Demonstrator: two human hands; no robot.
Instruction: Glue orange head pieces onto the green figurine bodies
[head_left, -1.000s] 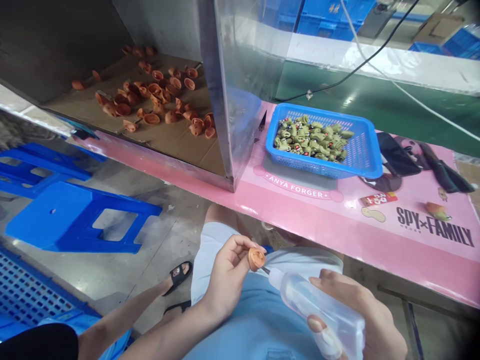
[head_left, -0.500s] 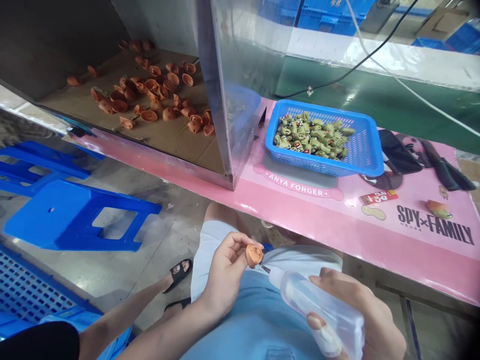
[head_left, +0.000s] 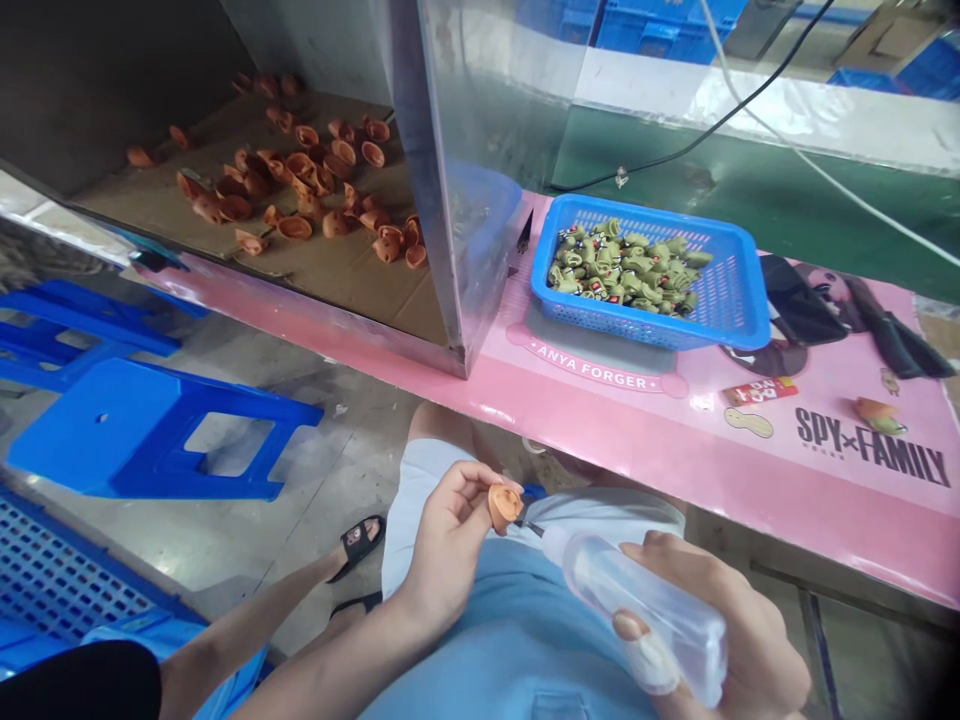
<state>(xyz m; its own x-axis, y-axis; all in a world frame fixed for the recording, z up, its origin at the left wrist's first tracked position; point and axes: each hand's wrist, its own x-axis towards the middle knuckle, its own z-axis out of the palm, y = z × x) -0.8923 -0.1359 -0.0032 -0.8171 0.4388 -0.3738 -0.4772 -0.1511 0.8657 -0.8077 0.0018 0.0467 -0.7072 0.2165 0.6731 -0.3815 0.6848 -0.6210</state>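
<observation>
Between the thumb and fingers of my left hand (head_left: 450, 535) is a small orange hollow cup-shaped piece (head_left: 504, 507), its open side turned up. My right hand (head_left: 720, 610) is wrapped round a translucent squeeze bottle (head_left: 637, 600) with a thin dark nozzle. The bottle lies tilted, and its tip is at the right rim of the orange piece; whether they touch I cannot tell. Both hands are over my lap, in front of the table edge. One finger of my right hand has a pale wrap on it.
A metal booth (head_left: 480, 250) at left holds many similar orange pieces (head_left: 300, 180) on cardboard (head_left: 352, 300). A blue basket (head_left: 739, 300) of green parts (head_left: 630, 270) stands on the pink mat (head_left: 600, 430). A blue stool (head_left: 105, 430) and another person's arm (head_left: 255, 610) are at left.
The orange piece and my left hand have shifted slightly left. The nozzle has moved a little right, and both hands keep their hold.
</observation>
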